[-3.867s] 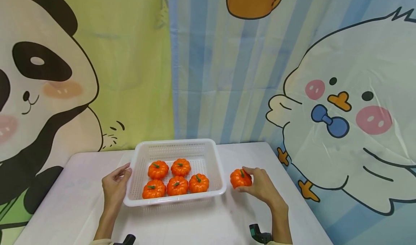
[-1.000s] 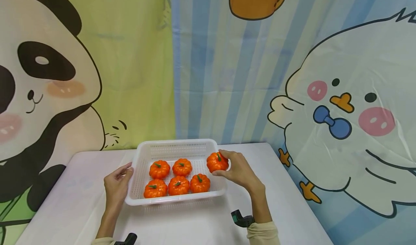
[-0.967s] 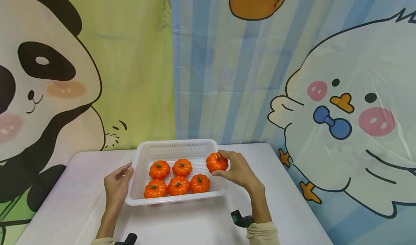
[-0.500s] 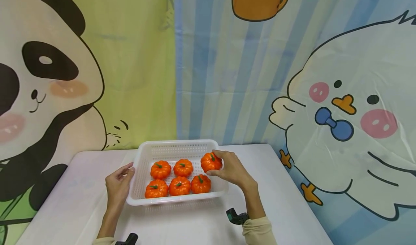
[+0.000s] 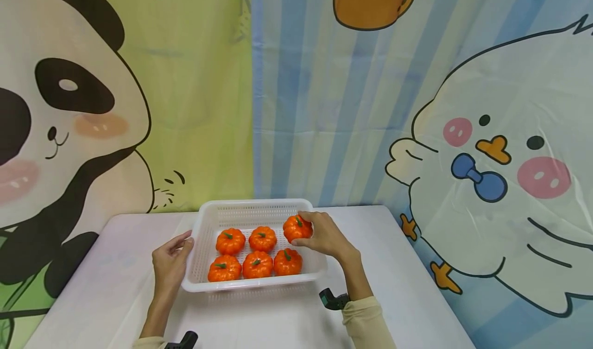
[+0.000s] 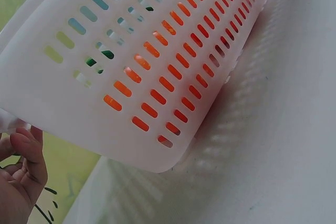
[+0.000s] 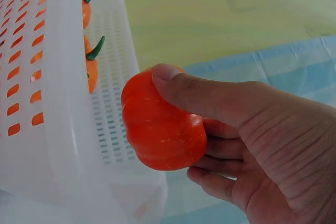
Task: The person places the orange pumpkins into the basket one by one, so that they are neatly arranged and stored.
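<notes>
A small orange toy pumpkin (image 5: 295, 228) with a green stem is held between the thumb and fingers of my right hand (image 5: 326, 233). It is over the back right part of a white plastic basket (image 5: 250, 285); the right wrist view shows the held pumpkin (image 7: 160, 124) near the slotted wall. Several similar pumpkins (image 5: 257, 264) sit inside, two in the back row and three in front. My left hand (image 5: 170, 261) grips the basket's left rim; in the left wrist view its curled fingers (image 6: 29, 153) are at the rim's edge.
The basket stands on a white-covered table (image 5: 259, 320) near its back edge. Behind hangs a cartoon curtain (image 5: 296, 107) with a panda and a white chick. Black wrist cameras (image 5: 333, 299) sit on both forearms.
My right hand has carried the pumpkin from the table right of the basket to over its back right part, drifting slightly left in the last second. My left hand stays on the rim.
</notes>
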Available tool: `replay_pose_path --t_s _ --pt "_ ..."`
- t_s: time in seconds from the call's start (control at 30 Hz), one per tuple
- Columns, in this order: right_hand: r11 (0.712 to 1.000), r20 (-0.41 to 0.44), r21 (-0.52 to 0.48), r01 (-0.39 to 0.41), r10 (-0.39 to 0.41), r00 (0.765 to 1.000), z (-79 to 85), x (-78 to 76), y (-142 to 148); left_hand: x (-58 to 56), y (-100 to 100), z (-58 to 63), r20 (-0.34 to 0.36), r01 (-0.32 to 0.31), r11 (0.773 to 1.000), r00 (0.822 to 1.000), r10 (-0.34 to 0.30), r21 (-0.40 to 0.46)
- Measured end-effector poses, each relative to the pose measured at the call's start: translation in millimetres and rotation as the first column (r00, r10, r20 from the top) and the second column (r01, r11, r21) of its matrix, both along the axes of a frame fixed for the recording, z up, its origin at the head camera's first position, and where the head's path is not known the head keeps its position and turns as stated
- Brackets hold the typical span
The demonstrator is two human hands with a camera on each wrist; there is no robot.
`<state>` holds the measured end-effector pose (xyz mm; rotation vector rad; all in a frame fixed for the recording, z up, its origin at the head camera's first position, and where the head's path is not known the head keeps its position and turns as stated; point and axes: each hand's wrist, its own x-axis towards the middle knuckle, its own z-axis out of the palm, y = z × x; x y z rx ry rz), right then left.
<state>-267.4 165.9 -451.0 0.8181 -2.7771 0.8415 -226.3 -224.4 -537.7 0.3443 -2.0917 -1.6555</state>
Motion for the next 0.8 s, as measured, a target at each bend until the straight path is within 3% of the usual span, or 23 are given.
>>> replay_pose_path --t_s 0.47,0.8 --pt "0.998 0.038 0.015 -0.062 0.061 0.997 -3.4 -16.9 -2 -1.1 -1 -1.4 -0.003 0.008 1.0 1.0 -0.008 0.005" --pt "0.996 0.08 0.056 -0.066 0.061 0.995 -2.9 -22.3 -5 -1.1 -2 -1.8 0.018 0.014 1.0 1.0 -0.014 0.001"
